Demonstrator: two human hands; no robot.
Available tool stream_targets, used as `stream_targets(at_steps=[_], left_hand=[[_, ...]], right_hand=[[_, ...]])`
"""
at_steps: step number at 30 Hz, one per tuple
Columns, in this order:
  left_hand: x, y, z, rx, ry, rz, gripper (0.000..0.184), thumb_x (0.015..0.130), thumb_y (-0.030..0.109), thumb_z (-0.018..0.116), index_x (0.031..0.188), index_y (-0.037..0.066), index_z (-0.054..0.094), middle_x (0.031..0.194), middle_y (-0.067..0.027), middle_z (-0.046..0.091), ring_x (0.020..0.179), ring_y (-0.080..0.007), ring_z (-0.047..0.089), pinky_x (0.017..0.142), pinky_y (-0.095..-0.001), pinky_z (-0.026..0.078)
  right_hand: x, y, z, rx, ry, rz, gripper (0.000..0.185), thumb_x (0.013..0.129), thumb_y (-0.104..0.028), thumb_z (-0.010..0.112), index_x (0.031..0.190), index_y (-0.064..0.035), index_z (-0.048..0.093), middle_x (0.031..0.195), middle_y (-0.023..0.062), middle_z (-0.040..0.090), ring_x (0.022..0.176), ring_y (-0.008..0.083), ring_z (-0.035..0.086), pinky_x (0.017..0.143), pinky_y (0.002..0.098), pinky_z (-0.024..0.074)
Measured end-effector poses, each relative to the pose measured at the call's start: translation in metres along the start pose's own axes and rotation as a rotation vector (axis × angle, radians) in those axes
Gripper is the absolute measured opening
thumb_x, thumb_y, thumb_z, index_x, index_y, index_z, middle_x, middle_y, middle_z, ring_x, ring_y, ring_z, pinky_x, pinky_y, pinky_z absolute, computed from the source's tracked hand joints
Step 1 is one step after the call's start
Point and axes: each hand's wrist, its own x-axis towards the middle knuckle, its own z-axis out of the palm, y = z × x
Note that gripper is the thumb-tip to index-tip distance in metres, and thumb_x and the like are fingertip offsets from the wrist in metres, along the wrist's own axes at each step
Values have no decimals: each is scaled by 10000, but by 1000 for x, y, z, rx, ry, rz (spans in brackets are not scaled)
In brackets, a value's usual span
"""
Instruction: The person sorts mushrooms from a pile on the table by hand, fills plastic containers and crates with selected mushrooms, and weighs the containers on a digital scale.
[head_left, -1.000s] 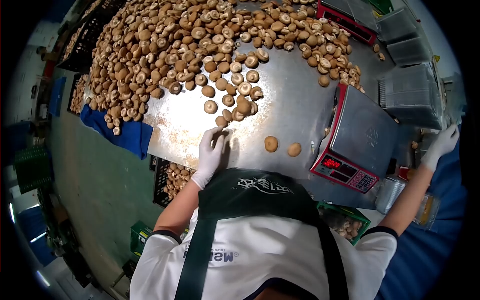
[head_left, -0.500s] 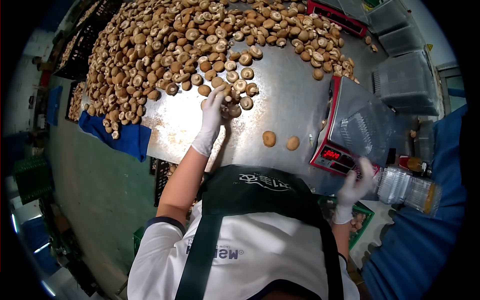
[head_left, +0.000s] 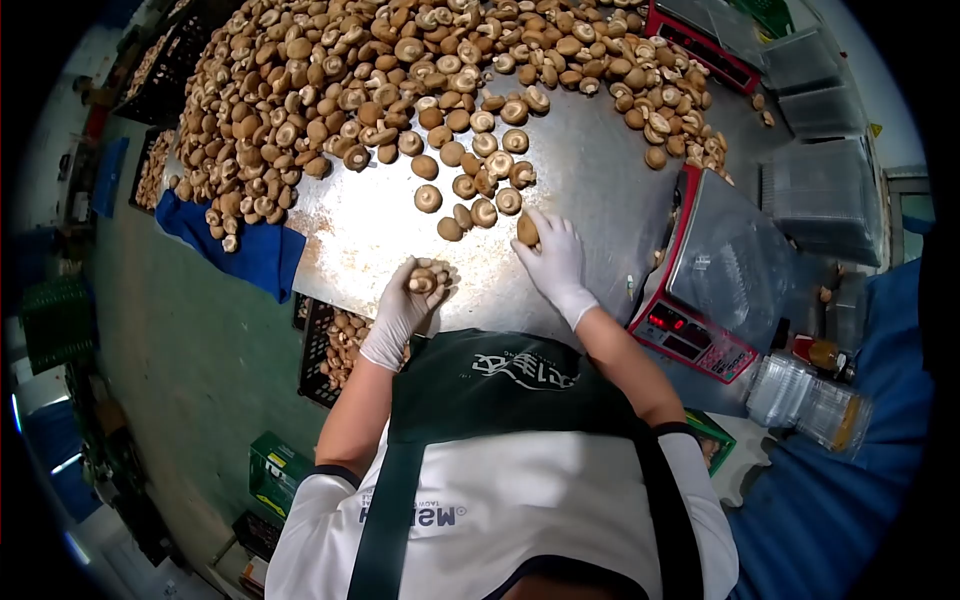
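Observation:
My left hand (head_left: 398,312), in a white glove, is closed around a shiitake mushroom (head_left: 422,282) held stem-side up near the table's front edge. My right hand (head_left: 558,262), gloved as well, has its fingers against another brown-capped mushroom (head_left: 527,231) at the near side of a loose group. Several mushrooms (head_left: 483,212) lie just beyond both hands, some caps up and some stems up. Behind them spreads a large heap of mushrooms (head_left: 330,90) on the metal table (head_left: 340,225).
At the right stands a red digital scale (head_left: 685,335) with a clear tray (head_left: 735,250) on its plate. A second scale (head_left: 705,45) is farther back. Stacked clear containers (head_left: 820,195) line the right edge. A blue cloth (head_left: 230,245) hangs at the left corner; a mushroom crate (head_left: 345,350) sits below.
My right hand has come from the scale to the mushrooms. My left hand has drawn back towards me with a mushroom. The two separate mushrooms near the front edge are gone from there. The scale's reading changed.

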Motion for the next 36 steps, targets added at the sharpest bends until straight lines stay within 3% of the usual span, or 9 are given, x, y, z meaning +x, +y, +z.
stream_targets(at_steps=[7, 11, 14, 17, 23, 26, 29, 34, 36], left_hand=[[7, -19, 8, 148, 34, 6, 309, 990, 221, 475, 1173, -7, 578, 981, -132, 668, 898, -228, 668, 812, -317, 563], [8, -16, 24, 247, -10, -26, 326, 988, 227, 472, 1189, -4, 583, 899, -90, 667, 832, -192, 658, 765, -297, 558], [12, -21, 21, 230, -94, -87, 350, 982, 196, 459, 1258, -6, 536, 994, -120, 669, 852, -180, 653, 750, -295, 560], [5, -24, 42, 266, -166, -126, 407, 981, 201, 438, 1331, -4, 473, 1120, -166, 648, 887, -188, 655, 780, -296, 560], [7, -41, 45, 65, -229, -204, 427, 1036, 322, 414, 1334, 23, 481, 1141, -173, 635, 860, -204, 639, 783, -308, 541], [6, -38, 34, 67, -345, -205, 398, 1031, 320, 404, 1296, 40, 505, 1144, -168, 631, 891, -209, 631, 822, -324, 546], [-7, -32, 38, 56, -161, -207, 389, 1025, 316, 416, 1291, 51, 518, 1137, -129, 647, 867, -193, 633, 726, -313, 526], [-9, -35, 35, 111, -184, -154, 393, 995, 280, 445, 1336, 90, 492, 1250, -110, 599, 1003, -227, 614, 772, -335, 518], [-9, -35, 38, 170, -212, -150, 408, 1005, 312, 440, 1344, 87, 483, 1252, -110, 598, 1005, -226, 613, 778, -342, 518]], right_hand=[[68, -4, -5, 169, 287, 4, 576, 805, -308, 735, 1306, -90, 554, 1224, 182, 540, 1159, 362, 517, 1007, 409, 411], [115, 18, 3, 193, 84, 133, 405, 851, -268, 665, 1208, -79, 640, 1044, 133, 679, 964, 308, 653, 832, 364, 516], [123, 40, -12, 1037, -60, 508, 367, 996, -294, 468, 1201, -30, 620, 1030, 96, 690, 838, 196, 694, 719, 277, 517], [90, 40, -31, 1175, 1, 388, 386, 1016, -284, 398, 1208, -25, 610, 1051, 101, 686, 914, 193, 679, 766, 295, 516], [-4, -30, -25, 416, -288, -384, 371, 873, -142, 649, 1235, -64, 618, 1134, 120, 668, 1098, 295, 594, 972, 376, 458], [25, -33, -29, 170, -42, -110, 443, 815, -159, 691, 1239, -61, 604, 1193, 140, 609, 1141, 316, 534, 980, 388, 442], [55, -21, -32, -81, 141, 35, 480, 784, -153, 703, 1242, -61, 591, 1150, 152, 601, 1137, 318, 499, 980, 408, 429], [56, 28, -29, 651, -239, 302, 568, 819, -42, 629, 1372, -55, 499, 1247, 110, 588, 1066, 201, 607, 911, 276, 490], [46, 29, -29, 904, -132, 184, 542, 827, -31, 611, 1359, -44, 511, 1213, 97, 607, 1074, 189, 604, 912, 281, 498]])
